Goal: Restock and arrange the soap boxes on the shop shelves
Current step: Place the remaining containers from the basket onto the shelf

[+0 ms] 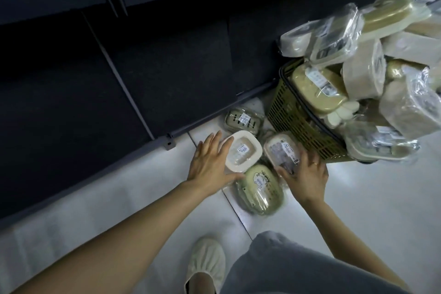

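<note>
Several plastic-wrapped soap boxes lie on the pale tiled floor. My left hand (211,162) has its fingers and thumb spread around a cream square soap box (242,150). My right hand (306,172) holds a clear-lidded soap box (281,150) at its near edge. Between my hands, nearer to me, lies a green oval soap box (259,190). A green slotted soap box (243,119) rests by the shelf base. An olive basket (300,126) heaped with wrapped soap boxes (365,59) stands to the right.
The dark bottom shelf (119,83) runs across the left and top, its metal edge (167,141) just left of my left hand. My foot in a pale slipper (205,262) and my grey trouser knee (286,267) are at the bottom.
</note>
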